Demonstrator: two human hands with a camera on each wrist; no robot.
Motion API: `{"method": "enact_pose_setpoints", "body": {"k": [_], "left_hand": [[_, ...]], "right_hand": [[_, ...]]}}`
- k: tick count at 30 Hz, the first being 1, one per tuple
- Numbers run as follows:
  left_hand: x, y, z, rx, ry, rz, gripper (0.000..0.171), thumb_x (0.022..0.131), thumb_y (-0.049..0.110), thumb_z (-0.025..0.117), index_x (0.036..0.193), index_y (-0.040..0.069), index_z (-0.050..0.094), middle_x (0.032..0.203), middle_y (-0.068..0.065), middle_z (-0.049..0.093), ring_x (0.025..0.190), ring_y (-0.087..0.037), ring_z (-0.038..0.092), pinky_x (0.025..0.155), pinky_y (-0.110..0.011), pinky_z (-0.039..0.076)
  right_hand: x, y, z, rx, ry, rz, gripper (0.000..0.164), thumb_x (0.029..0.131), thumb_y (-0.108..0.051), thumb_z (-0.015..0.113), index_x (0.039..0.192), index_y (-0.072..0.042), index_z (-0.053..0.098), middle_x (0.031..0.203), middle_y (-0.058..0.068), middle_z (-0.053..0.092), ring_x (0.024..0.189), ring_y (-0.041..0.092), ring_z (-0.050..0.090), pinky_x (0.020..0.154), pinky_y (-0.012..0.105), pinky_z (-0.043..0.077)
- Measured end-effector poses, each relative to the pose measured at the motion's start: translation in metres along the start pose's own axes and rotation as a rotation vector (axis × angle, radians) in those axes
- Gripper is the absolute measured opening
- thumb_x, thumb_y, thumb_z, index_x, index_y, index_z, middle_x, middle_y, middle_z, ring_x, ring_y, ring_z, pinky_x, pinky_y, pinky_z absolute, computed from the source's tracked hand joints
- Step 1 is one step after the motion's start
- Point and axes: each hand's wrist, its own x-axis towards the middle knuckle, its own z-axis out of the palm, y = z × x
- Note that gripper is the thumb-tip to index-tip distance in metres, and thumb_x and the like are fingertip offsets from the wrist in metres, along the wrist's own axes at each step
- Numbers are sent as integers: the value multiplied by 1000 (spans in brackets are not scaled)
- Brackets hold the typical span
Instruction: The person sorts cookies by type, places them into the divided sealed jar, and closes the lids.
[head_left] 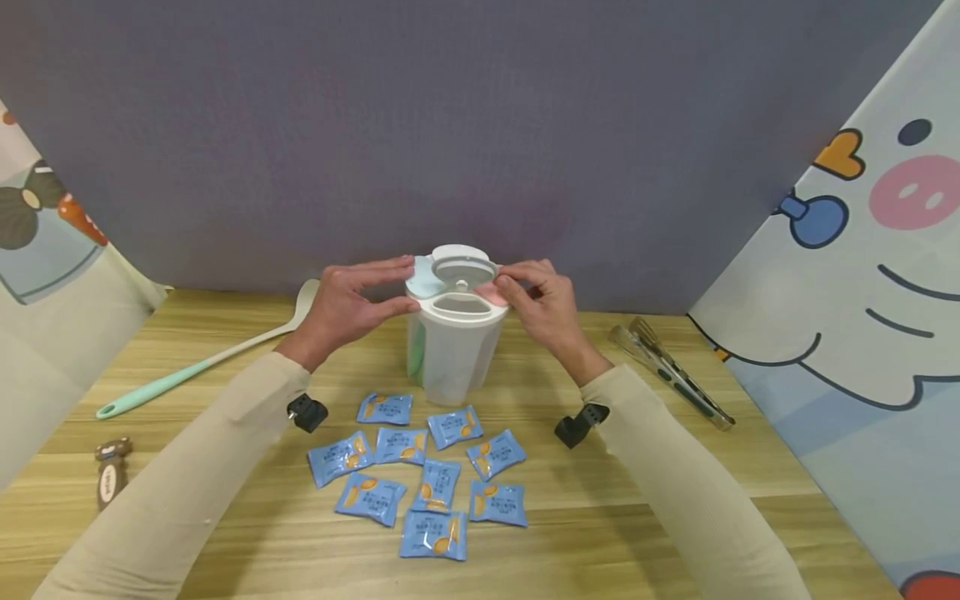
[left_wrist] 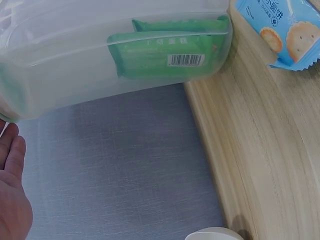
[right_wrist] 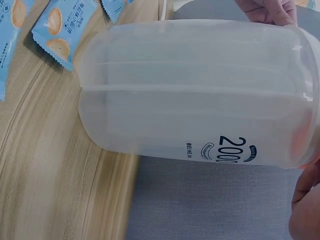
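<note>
A tall translucent container [head_left: 452, 358] stands upright near the back of the table. Its round lid has a pale blue section [head_left: 424, 279], a pink section [head_left: 491, 292] and a raised white flap [head_left: 453, 250]. From the left, my left hand [head_left: 348, 304] rests on the lid's edge with fairly straight fingers, thumb in front. My right hand [head_left: 546, 307] pinches the lid's right edge at the pink section with bent fingers. Green packets [left_wrist: 150, 55] show through the wall in the left wrist view. Dark print, including "2000", marks the side in the right wrist view.
Several blue biscuit packets [head_left: 435, 485] lie in front of the container. A ladle with a mint handle [head_left: 172, 387] lies left, near a brown bear-shaped item [head_left: 111, 475]. Metal tongs [head_left: 671, 371] lie right. A grey panel [head_left: 480, 142] rises behind the table.
</note>
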Motion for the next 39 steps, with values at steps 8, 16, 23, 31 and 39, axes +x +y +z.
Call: {"method": "enact_pose_setpoints", "body": {"k": [8, 16, 23, 31, 39], "left_hand": [[0, -1, -1, 15, -6, 3, 43, 60, 5, 89, 100, 0, 74, 108, -8, 68, 100, -24, 65, 87, -22, 48], [2, 2, 2, 1, 31, 12, 41, 61, 3, 88, 99, -1, 74, 108, -9, 68, 102, -26, 64, 89, -26, 48], [3, 0, 5, -3, 53, 21, 39, 62, 2, 87, 98, -1, 74, 105, -10, 68, 102, -26, 64, 89, -29, 49], [1, -1, 4, 3, 32, 15, 39, 63, 1, 87, 99, -1, 73, 106, -10, 68, 104, -25, 63, 90, -29, 48], [2, -2, 5, 5, 33, 21, 39, 62, 2, 87, 99, -1, 74, 106, -9, 68, 103, -25, 63, 89, -30, 48]], "right_hand": [[1, -15, -2, 1, -13, 24, 11, 80, 15, 66, 91, 12, 68, 87, 24, 66, 71, 13, 44, 55, 19, 37], [1, -17, -1, 5, -20, 21, 11, 82, 13, 66, 92, 12, 68, 89, 23, 67, 72, 15, 45, 56, 18, 37], [1, -14, 0, 3, -13, -12, 11, 81, 14, 66, 91, 13, 68, 88, 24, 67, 71, 16, 45, 56, 18, 36], [-2, -14, -7, 43, 28, -19, 14, 80, 16, 66, 94, 15, 67, 95, 27, 65, 85, 22, 60, 64, 20, 49], [-26, -12, -22, -19, 57, 11, 20, 77, 21, 64, 97, 17, 65, 91, 28, 62, 77, 11, 60, 61, 18, 50]]}}
